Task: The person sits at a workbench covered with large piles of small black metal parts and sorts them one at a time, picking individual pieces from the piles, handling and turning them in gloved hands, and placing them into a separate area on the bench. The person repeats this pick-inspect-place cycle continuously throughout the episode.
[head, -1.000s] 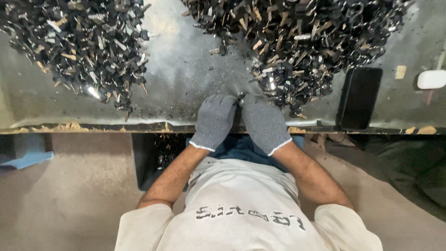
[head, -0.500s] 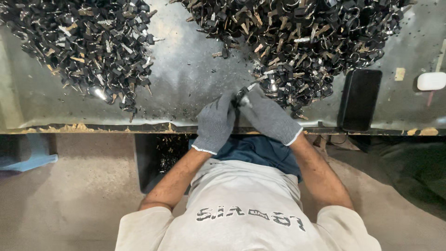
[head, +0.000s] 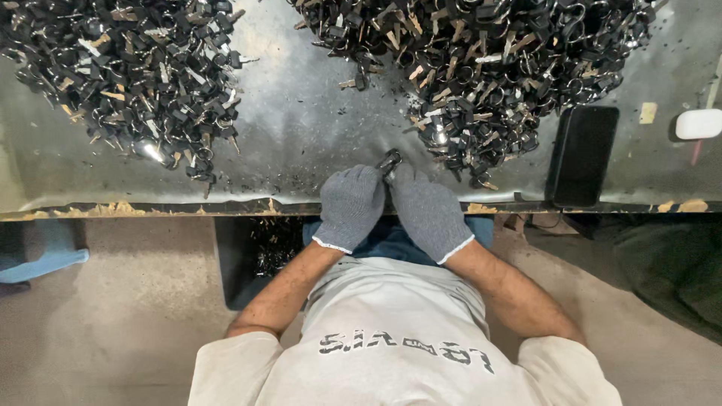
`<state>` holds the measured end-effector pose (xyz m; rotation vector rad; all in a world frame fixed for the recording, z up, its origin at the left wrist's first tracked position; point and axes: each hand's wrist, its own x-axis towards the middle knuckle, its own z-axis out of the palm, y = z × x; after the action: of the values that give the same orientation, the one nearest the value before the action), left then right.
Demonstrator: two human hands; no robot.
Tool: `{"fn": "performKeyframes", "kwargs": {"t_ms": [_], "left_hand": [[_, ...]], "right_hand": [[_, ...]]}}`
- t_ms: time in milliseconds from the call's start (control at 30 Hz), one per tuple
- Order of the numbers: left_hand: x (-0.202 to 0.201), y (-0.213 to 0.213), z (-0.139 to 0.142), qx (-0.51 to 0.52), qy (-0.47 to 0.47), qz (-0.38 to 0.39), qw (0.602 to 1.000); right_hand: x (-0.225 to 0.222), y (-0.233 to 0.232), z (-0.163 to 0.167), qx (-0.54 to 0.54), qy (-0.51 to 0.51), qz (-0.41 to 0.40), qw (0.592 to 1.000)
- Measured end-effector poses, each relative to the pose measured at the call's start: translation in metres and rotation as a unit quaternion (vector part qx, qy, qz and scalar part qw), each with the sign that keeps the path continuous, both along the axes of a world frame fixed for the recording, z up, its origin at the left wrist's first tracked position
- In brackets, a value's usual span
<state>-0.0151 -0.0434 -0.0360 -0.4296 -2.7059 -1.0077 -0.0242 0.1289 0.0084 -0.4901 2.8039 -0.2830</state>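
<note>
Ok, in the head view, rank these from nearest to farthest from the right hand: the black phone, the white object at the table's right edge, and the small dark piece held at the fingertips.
From the right hand:
1. Small dark piece, at the fingertips, between both gloved hands.
2. Black phone, lying flat on the table to the right.
3. White object, farther right, at the picture's edge.

Both hands, the left hand (head: 350,206) and the right hand (head: 427,212) in grey knit gloves, pinch one small dark metal key piece (head: 388,161) together at the near edge of the grey metal desk (head: 301,128). A heap of black-and-brass keys (head: 489,68) lies just beyond, another heap (head: 128,75) far left. A black slab phone (head: 581,154) rests to the right.
</note>
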Motion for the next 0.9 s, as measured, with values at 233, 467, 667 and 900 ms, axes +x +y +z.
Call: {"fn": "performKeyframes", "kwargs": {"t_ms": [233, 467, 667, 900], "left_hand": [[-0.002, 0.003, 0.009, -0.012, 0.009, 0.008, 1.000], [-0.017, -0.025, 0.019, -0.028, 0.112, 0.144, 0.983], [-0.102, -0.020, 0.031, -0.067, 0.079, 0.102, 0.989], [-0.053, 0.001, 0.011, -0.125, 0.101, -0.056, 0.985]], "right_hand": [[-0.007, -0.001, -0.001, -0.007, 0.059, -0.023, 0.998], [-0.007, 0.008, -0.010, -0.102, 0.086, 0.013, 0.991], [-0.006, 0.000, -0.006, 0.041, -0.107, -0.039, 0.993], [-0.001, 0.018, -0.007, -0.180, 0.026, -0.014, 0.983]]}}
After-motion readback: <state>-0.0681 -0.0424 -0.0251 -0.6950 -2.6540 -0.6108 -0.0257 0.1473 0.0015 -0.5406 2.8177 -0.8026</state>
